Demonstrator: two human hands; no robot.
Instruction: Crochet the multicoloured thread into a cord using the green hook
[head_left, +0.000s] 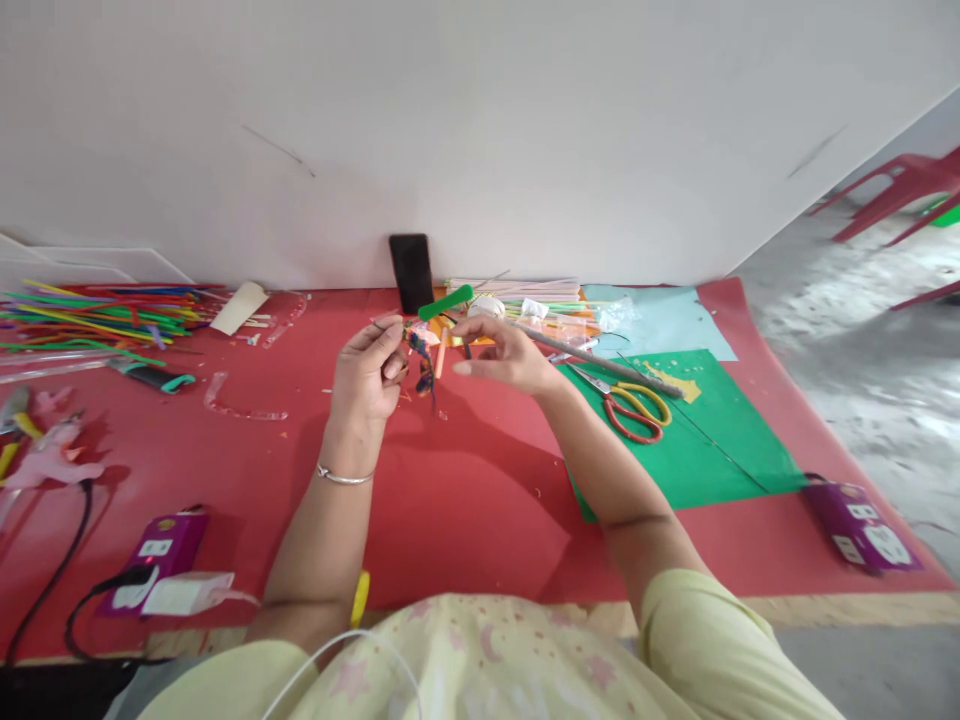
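We are pinching a small multicoloured craft piece (pixel 420 358) with our left hand (pixel 367 375) at the frame's centre, while our right hand (pixel 504 352), fingers loosely spread, is hovering beside it, near the scissors (pixel 634 405).

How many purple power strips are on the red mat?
2: one purple power strip at the near left with a white adapter plugged in, another purple power strip at the near right edge. None seems hidden.

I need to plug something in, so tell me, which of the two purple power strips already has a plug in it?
The purple power strip at the left, by the person's left elbow: a white adapter is plugged in. The right one shows bare sockets.
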